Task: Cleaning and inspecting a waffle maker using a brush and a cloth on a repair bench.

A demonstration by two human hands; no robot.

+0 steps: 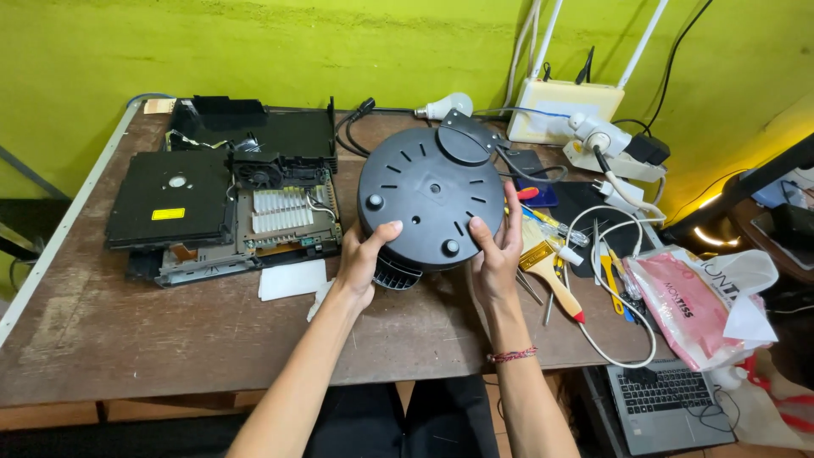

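Note:
A round black appliance rests tipped on the wooden table, its slotted underside with small feet facing me. My left hand grips its lower left edge, thumb on the base. My right hand grips the lower right edge, and a red thread bracelet circles that wrist. A black cord runs off from behind the appliance toward the back.
An opened electronic device with a disc drive, fan and metal heatsink lies at the left. White paper sits beside it. A paintbrush, screwdrivers and white cable lie right. A bulb, router, pink bag and laptop are nearby.

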